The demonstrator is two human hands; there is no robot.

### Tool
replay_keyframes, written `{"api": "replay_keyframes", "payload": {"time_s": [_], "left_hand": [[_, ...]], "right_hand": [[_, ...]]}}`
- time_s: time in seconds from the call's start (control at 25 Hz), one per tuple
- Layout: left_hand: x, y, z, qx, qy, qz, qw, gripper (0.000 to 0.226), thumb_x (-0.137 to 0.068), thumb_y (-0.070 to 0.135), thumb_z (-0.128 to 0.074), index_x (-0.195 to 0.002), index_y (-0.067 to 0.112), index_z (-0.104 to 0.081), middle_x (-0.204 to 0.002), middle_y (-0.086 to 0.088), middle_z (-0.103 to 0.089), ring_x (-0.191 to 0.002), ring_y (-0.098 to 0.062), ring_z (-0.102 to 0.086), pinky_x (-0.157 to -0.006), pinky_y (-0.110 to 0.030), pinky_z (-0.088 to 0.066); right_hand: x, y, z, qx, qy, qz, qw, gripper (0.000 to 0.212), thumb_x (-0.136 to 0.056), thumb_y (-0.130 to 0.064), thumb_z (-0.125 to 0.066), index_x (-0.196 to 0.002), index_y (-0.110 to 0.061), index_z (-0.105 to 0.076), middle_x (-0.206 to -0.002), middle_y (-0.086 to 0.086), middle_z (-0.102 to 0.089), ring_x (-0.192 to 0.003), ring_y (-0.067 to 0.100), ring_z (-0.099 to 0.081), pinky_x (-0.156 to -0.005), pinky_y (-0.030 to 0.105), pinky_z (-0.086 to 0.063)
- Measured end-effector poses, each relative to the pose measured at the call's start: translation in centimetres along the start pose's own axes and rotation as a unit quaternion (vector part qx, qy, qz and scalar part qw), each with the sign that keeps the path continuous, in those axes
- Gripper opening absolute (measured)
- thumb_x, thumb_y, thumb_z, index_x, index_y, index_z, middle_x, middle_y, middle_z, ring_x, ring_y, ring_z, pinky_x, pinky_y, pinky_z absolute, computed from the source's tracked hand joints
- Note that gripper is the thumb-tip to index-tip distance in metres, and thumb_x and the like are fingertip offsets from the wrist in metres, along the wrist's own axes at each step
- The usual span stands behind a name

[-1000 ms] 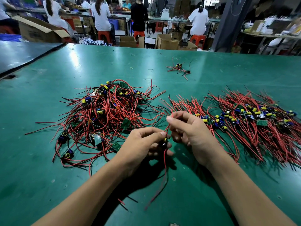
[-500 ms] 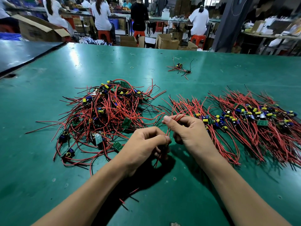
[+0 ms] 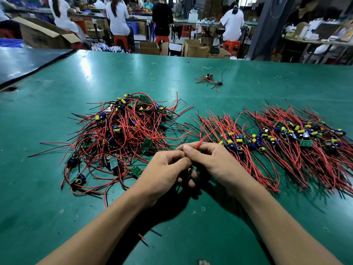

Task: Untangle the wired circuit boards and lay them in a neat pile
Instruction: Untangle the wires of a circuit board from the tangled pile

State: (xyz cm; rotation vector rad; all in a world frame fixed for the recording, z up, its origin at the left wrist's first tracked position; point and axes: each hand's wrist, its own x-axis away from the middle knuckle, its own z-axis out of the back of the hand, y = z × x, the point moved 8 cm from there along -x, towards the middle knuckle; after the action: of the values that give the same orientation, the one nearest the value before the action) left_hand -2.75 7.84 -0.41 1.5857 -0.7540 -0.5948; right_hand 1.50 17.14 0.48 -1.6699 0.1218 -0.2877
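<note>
1. Head view looks down on a green table [image 3: 57, 207], with both forearms reaching in from its near edge.
2. The left hand [image 3: 164, 175] has its fingers curled inward around a small wired circuit board [image 3: 189, 170]. Only a yellow-topped part of the board peeks out between the two hands, low over the table.
3. The right hand [image 3: 215, 161] meets the left at the fingertips. Its thumb and forefinger pinch the board's red wires [image 3: 210, 135], which rise away from the pinch.
4. A tangled heap [image 3: 122, 134] of boards lies left of the hands, its red and black wires looping every way.
5. The neat pile [image 3: 298, 138] lies to the right in two adjoining bunches. Its wires run roughly parallel and its components form a band across the middle.
6. A stray wired board [image 3: 209, 80] sits alone farther back, with a small ring [image 3: 153, 79] well to its left.
7. Short wire offcuts [image 3: 142, 237] lie between the forearms.
8. Beyond the far edge, people [image 3: 118, 16] in white tops sit on red stools [image 3: 161, 40] among cardboard boxes [image 3: 194, 47].
</note>
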Motion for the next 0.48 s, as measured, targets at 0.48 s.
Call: {"api": "replay_keyframes", "payload": {"time_s": [0.48], "left_hand": [[-0.1, 0.3, -0.8, -0.065, -0.011, -0.001, 0.998, 0.016, -0.094, 0.007, -0.058, -0.078, 0.008, -0.061, -0.058, -0.003, -0.061, -0.049, -0.015, -0.050, -0.050, -0.026, -0.039]], "right_hand": [[-0.1, -3.3, 5.3, 0.332, 0.232, 0.151, 0.902, 0.025, -0.101, -0.028, -0.058, -0.100, -0.011, -0.077, -0.085, -0.009, -0.070, -0.068, -0.003, -0.057, -0.062, 0.008, -0.037]]}}
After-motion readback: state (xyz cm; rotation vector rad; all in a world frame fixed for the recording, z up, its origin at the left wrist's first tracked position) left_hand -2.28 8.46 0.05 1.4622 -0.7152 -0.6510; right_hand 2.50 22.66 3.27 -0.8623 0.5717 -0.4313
